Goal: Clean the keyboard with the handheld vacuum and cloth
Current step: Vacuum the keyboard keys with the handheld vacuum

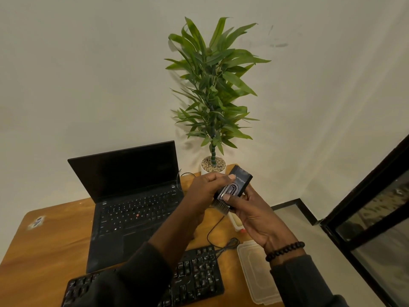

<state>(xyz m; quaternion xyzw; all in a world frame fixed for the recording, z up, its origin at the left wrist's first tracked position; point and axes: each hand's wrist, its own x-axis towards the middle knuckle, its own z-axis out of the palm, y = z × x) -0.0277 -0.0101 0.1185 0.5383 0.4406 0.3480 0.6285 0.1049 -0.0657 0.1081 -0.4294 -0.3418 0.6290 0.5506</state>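
Both hands are up over the table [55, 242], and they share one thing: the small black handheld vacuum [235, 189], held in the air above the table's far right part, brush end pointing down toward the person. The left hand [204, 191] wraps it from the left, thumb laid along the top edge; the right hand [254, 214] cradles it from below, thumb pressed on the front face. So both grips are clenched on the vacuum. Below, one black keyboard [197, 275] lies at the near edge, partly hidden under the left sleeve, its one cable [218, 224] looping away behind it. One open laptop [132, 196], screen dark, stands to the left. One clear plastic container [257, 275] sits just beside the keyboard on the right. One potted plant [212, 91] rises at the back corner against the wall. One beaded bracelet [285, 251] circles the right wrist.
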